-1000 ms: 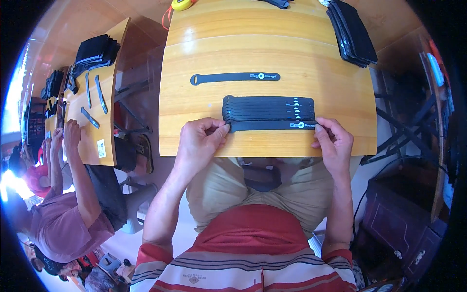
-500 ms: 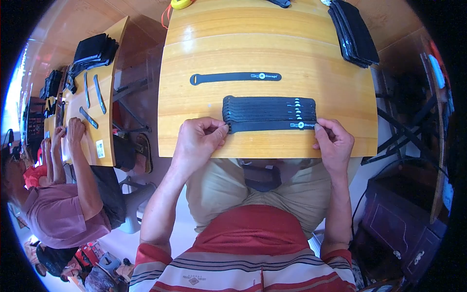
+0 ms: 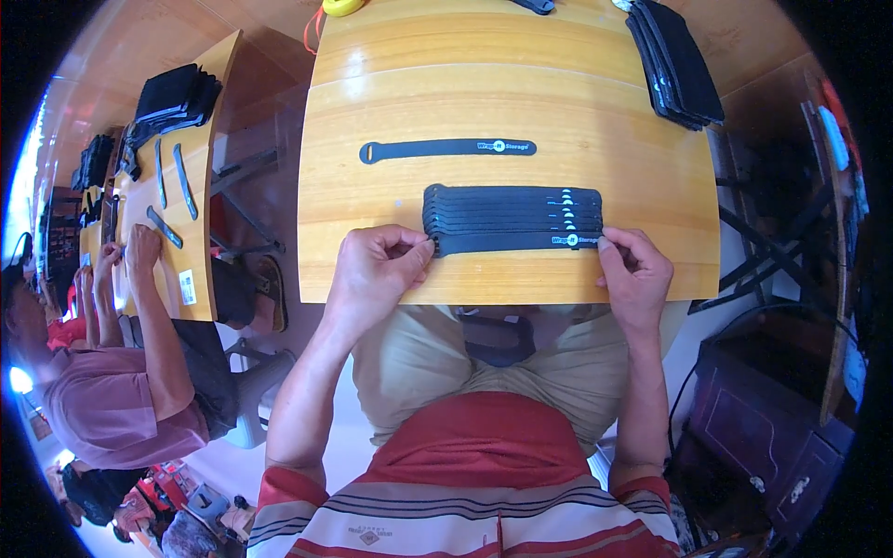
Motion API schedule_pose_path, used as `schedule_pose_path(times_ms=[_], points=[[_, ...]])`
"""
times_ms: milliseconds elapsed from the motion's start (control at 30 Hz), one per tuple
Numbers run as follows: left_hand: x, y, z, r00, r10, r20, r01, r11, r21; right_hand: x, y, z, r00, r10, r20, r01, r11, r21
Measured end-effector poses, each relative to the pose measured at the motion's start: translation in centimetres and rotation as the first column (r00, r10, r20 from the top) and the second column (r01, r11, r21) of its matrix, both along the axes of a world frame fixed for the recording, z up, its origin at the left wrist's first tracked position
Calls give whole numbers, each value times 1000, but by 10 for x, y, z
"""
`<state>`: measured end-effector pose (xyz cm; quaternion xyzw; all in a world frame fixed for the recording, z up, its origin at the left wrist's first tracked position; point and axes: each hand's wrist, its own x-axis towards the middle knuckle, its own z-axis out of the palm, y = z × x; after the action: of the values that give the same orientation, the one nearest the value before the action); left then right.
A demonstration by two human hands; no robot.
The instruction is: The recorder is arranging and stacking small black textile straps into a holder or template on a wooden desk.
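A row of several overlapping black hook-and-loop straps (image 3: 502,210) lies flat near the table's front edge. The nearest strap (image 3: 502,243) sits lowest, with white print toward its right end. My left hand (image 3: 383,270) pinches the left, slotted end of that nearest strap between thumb and fingertips. At its right end, my right hand (image 3: 636,277) grips the tip, thumb against the strap. Beyond the row a single black strap (image 3: 446,149) lies alone, its oval slot at the left and its white print at the right.
A stack of black straps (image 3: 672,65) stands at the wooden table's (image 3: 372,102) far right corner. A yellow round object (image 3: 342,6) rests at the far left. A co-worker (image 3: 126,400) sits at another table on the left, with black stacks (image 3: 177,97) and loose straps.
Both hands stay on the ends of the nearest strap. The whole view has shifted very slightly; the straps keep their arrangement.
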<state>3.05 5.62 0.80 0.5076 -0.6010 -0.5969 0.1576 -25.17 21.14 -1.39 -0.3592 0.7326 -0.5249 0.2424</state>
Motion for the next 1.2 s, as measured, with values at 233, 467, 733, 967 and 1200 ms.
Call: schedule_pose_path(times_ms=[233,467,733,967,1200], points=[[0,0,1,1000,-6,-17,6,1000,4,0,-1,0,997,4,-72,-3,1000,12],[-1,-1,-1,999,-11,-50,12,999,32,1,0,-4,994,-26,-104,28,1000,15],[-2,0,2,1000,0,-13,0,1000,17,2,0,-2,994,-12,-109,14,1000,15],[-3,0,5,1000,7,13,-7,1000,21,1,-1,2,989,8,-149,-6,1000,17],[-6,1,10,999,14,44,-16,999,35,1,-3,3,970,16,-242,-13,1000,11]])
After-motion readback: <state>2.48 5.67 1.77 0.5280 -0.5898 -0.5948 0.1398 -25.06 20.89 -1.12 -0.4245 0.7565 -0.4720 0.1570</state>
